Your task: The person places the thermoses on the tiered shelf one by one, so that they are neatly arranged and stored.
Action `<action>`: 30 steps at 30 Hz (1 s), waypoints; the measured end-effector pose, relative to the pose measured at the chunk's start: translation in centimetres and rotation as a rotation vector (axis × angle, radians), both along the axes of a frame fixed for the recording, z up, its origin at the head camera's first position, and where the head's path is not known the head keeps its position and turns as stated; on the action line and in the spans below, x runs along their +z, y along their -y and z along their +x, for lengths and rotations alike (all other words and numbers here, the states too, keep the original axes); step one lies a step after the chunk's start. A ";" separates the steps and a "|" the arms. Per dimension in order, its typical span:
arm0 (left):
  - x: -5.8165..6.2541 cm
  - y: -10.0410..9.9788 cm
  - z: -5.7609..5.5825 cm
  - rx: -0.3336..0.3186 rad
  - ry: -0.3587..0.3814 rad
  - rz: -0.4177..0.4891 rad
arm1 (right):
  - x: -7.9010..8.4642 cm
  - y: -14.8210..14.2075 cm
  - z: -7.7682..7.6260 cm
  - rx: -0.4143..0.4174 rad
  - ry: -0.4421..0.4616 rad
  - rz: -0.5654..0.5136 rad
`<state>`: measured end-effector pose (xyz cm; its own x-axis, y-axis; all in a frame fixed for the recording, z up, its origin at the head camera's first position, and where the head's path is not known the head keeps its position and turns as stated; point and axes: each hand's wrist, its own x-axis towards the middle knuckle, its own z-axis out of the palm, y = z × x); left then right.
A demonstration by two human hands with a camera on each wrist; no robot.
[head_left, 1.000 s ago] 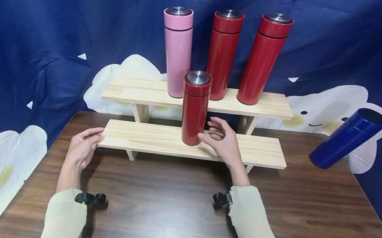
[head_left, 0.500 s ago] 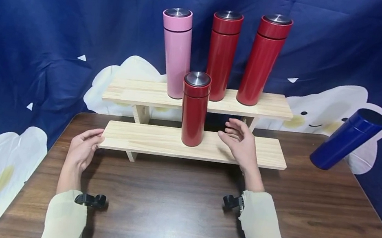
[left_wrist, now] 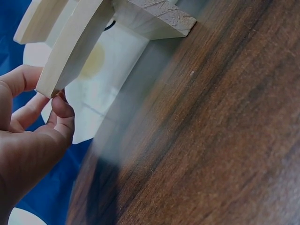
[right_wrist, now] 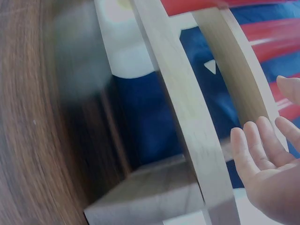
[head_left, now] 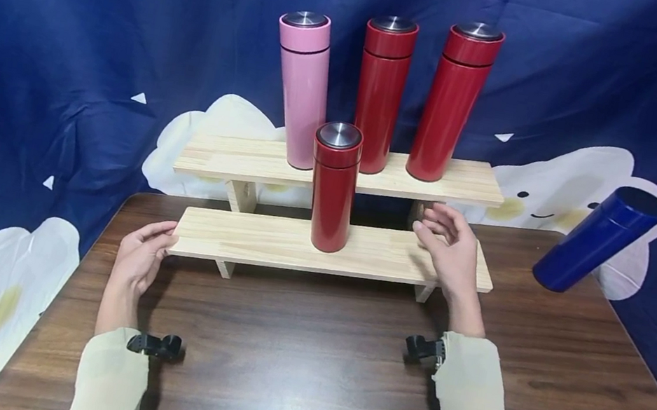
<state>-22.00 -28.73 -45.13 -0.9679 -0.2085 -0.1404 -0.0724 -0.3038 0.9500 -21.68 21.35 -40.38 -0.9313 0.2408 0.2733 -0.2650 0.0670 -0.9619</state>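
Note:
My left hand (head_left: 139,255) pinches the left end of the lower wooden shelf (head_left: 247,239); in the left wrist view the thumb (left_wrist: 63,108) is under the board's corner and the fingers are on its other side. Above the right part of this shelf is my right hand (head_left: 450,244), fingers loosely bent with nothing between them. A red thermos bottle (head_left: 331,205) stands upright on the lower shelf, left of my right hand. Behind it, the upper shelf (head_left: 227,154) carries a pink thermos (head_left: 302,102) and two red ones, the middle (head_left: 380,99) and the right (head_left: 454,110).
A dark blue thermos (head_left: 593,244) stands at the table's right side, looking tilted in the head view. The brown wooden table (head_left: 293,356) spreads in front of the shelves. A navy cloth (head_left: 110,2) with white clouds hangs behind.
My right hand has drawn away from the red thermos on the lower shelf and moved right along the shelf. The thermos stays in place. My left hand has kept its hold.

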 end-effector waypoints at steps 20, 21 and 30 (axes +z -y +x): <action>-0.1 0.0 -0.1 0.002 -0.005 0.017 | -0.1 -4.9 1.3 -0.151 -0.031 -0.244; -0.1 0.0 0.0 0.006 -0.005 0.018 | -0.2 -5.2 1.3 -0.158 -0.025 -0.274; 0.0 0.2 0.0 0.002 0.000 0.032 | -1.1 -8.5 2.2 -0.292 -0.017 -0.429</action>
<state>-22.00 -28.89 -45.15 -0.9674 -0.2061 -0.1474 -0.0719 -0.3345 0.9396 -19.45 29.83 -41.43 -0.8047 0.5840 0.1069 -0.3097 -0.2593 -0.9148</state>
